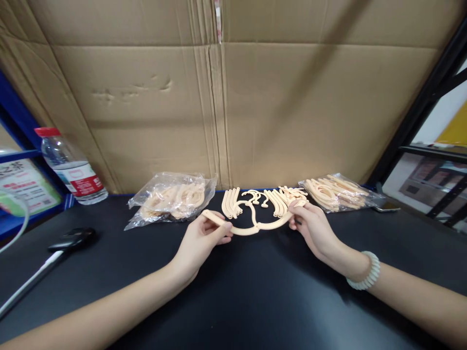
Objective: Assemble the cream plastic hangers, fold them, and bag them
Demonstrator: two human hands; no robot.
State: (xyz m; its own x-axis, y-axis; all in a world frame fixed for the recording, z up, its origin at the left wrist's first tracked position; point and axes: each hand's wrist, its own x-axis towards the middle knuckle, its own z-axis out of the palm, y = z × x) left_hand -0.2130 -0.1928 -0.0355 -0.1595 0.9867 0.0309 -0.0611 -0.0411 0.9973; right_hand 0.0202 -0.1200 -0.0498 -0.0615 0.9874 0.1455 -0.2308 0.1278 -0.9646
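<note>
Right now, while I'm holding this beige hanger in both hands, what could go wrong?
Two risks, as far as I can judge. The beige hanger has a joint near its middle, so uneven pressure from your left hand and right hand might strain it there. Unbagged beige pieces lie just beyond, so a forward nudge could scatter them.

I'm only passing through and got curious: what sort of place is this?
It looks like a small work corner, perhaps in a workshop or storeroom: a black tabletop backed by cardboard, clear bags of beige parts, and similar loose parts lying between the bags.
</note>
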